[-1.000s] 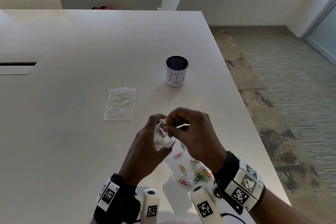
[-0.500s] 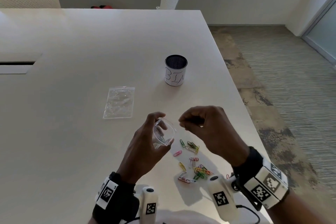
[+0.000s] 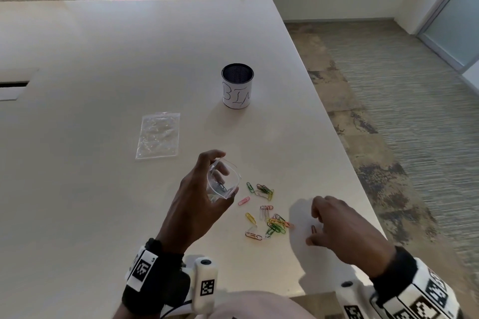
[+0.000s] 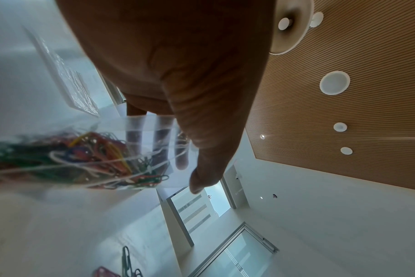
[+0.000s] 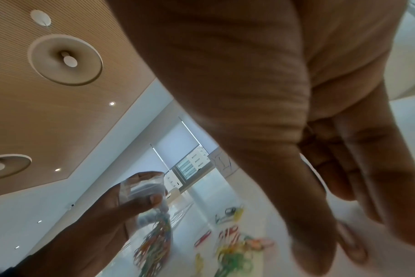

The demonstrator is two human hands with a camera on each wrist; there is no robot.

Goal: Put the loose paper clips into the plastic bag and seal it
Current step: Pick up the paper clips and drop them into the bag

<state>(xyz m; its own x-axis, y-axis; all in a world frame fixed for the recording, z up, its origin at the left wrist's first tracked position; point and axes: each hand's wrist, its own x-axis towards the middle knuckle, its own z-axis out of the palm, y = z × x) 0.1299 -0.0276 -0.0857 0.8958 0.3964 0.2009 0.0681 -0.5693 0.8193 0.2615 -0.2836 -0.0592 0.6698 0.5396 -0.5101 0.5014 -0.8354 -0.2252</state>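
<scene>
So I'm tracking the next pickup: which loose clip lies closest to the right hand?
The dark paper clip, lying alone between the right hand's thumb and fingers; the colourful clips sit farther left.

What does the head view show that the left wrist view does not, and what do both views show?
Only the head view shows the right hand open over a dark paper clip, the black mesh cup with a white label, and the whole white table.

Only the left wrist view shows how many coloured paper clips already lie in the bag, and the slatted wooden ceiling.

Both show the left hand holding the clear plastic bag open, and a second flat clear bag.
</scene>
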